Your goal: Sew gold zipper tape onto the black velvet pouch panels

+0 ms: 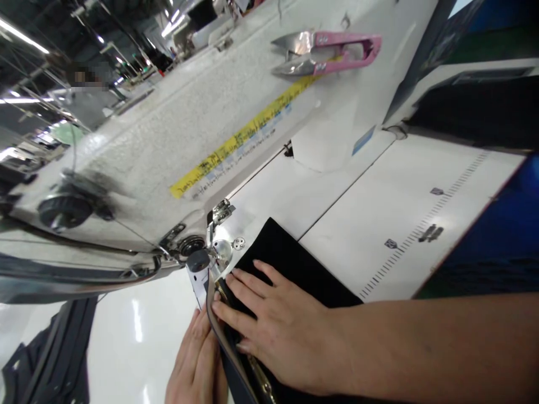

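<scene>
A black fabric piece [290, 261] lies under the presser area of a white sewing machine [138, 151]. Along its near edge runs a brass-toned zipper [261, 382], beside a raised strip [229, 350] with a brownish face. My right hand [286, 331] rests flat on the black piece, fingers spread, tips close to the zipper. My left hand [196, 359] is on the other side of the strip, fingers together and pressed against its outer side. The roller foot [197, 260] stands just beyond the fingertips; the needle point is hard to make out.
Pink-handled thread snips [328, 51] rest on the machine arm, above a yellow measuring tape strip [244, 134]. Ruler markings [391, 252] run along the white bed at right. Dark pieces [54, 353] lie at lower left. A person [86, 104] is in the background.
</scene>
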### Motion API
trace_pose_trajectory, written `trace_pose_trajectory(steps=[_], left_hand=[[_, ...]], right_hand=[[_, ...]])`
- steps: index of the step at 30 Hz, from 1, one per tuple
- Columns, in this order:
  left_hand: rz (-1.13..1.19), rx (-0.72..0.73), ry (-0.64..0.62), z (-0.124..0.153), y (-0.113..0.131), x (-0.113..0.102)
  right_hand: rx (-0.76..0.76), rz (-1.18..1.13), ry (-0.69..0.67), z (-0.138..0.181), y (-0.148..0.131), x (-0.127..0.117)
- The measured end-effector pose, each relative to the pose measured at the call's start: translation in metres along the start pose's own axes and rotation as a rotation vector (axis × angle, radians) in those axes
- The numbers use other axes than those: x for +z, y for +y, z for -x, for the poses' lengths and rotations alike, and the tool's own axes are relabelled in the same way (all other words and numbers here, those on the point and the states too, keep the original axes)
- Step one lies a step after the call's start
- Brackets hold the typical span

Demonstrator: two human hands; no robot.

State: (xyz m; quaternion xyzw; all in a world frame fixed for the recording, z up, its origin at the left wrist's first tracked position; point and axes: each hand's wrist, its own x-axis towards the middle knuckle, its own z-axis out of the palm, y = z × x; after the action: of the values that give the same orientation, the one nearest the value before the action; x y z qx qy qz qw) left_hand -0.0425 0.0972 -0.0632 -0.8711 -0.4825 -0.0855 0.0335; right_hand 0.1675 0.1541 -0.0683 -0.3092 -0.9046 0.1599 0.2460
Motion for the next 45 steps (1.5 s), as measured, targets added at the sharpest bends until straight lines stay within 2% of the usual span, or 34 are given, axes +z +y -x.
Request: trace_pose_trajectory(steps=[8, 12, 15, 24, 29, 36, 45], left_hand=[[-0.037, 0.05, -0.024, -0.003, -0.005, -0.003], [-0.061, 0.062, -0.022, -0.008, 0.0, -0.006], [-0.075, 0.051, -0.019, -0.013, 0.007, -0.007], [-0.114, 0.0, 0.183, -0.01, 0.019, 0.0], [-0.137, 0.034, 0.18, -0.008, 0.02, 0.0], [-0.168, 0.002, 0.205, -0.008, 0.024, 0.007], [-0.24, 0.03, 0.21, -0.013, 0.027, 0.001]], right_hand=[[0.003, 0.002, 0.004, 0.0, -0.001, -0.001], [0.009, 0.028, 0.016, 0.001, -0.001, -0.001], [-0.039, 0.093, -0.016, 0.003, 0.0, 0.0], [-0.093, 0.142, -0.056, 0.005, -0.005, 0.001], [-0.128, 0.212, -0.067, 0.005, -0.006, 0.0], [-0.138, 0.258, -0.066, 0.006, -0.006, 0.001], [-0.055, 0.142, -0.092, 0.003, -0.007, 0.0]])
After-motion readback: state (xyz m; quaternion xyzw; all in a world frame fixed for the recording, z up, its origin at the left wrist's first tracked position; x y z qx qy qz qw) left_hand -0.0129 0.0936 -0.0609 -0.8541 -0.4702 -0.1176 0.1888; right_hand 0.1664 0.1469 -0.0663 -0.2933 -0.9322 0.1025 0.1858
